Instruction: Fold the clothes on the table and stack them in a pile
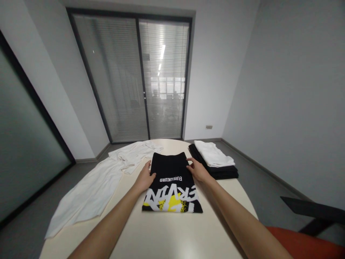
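A black T-shirt [167,165] lies folded into a neat rectangle on the pale table, with white lettering and a yellow patch printed on its lower part. The print reads upside down from here. My left hand [145,178] holds its left side, the thumb on top of the cloth and the fingers at the edge. On the opposite side, my right hand [198,169] grips the right edge near the far corner, its fingertips pinched against the fabric. What lies under the shirt's edges is partly hidden by my fingers.
To the left, a white garment [88,190] is spread loosely over the table [167,233]. A folded white garment [214,154] rests on folded black clothes [222,173] at the right edge. An orange-red chair [302,242] with a black armrest [309,208] stands at lower right.
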Demonstrator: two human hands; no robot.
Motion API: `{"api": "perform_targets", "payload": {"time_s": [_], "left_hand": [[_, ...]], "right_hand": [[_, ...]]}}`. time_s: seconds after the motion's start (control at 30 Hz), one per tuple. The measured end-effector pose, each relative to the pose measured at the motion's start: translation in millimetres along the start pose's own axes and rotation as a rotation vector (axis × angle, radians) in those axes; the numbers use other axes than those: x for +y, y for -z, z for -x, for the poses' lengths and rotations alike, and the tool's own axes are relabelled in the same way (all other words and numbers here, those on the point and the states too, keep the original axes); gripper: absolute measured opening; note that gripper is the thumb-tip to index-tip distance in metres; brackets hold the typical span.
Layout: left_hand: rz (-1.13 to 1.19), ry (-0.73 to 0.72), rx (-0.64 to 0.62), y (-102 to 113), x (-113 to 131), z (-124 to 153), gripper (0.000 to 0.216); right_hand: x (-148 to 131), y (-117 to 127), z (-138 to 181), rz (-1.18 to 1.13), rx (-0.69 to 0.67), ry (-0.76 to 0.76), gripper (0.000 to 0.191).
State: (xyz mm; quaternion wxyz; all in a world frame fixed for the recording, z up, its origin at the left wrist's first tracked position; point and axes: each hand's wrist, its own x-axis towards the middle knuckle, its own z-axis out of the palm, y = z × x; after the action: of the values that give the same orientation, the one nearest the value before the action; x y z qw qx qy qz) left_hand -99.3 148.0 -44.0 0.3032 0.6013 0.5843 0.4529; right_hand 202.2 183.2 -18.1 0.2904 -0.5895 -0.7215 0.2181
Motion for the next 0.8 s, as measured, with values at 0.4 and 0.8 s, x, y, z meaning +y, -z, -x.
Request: {"api": "perform_targets", "payload": {"time_s": [0.4, 0.8], "left_hand": [[0.021, 0.083, -0.033, 22, 7, 50, 0.07], [-0.014, 0.358, -0.513, 69, 47, 82, 0.108]], "right_hand": [[-7, 3, 31, 0.035, -0.035, 0.027, 0.04], [-20, 33, 73, -0.122, -0.391, 0.112, 0.059]]}}
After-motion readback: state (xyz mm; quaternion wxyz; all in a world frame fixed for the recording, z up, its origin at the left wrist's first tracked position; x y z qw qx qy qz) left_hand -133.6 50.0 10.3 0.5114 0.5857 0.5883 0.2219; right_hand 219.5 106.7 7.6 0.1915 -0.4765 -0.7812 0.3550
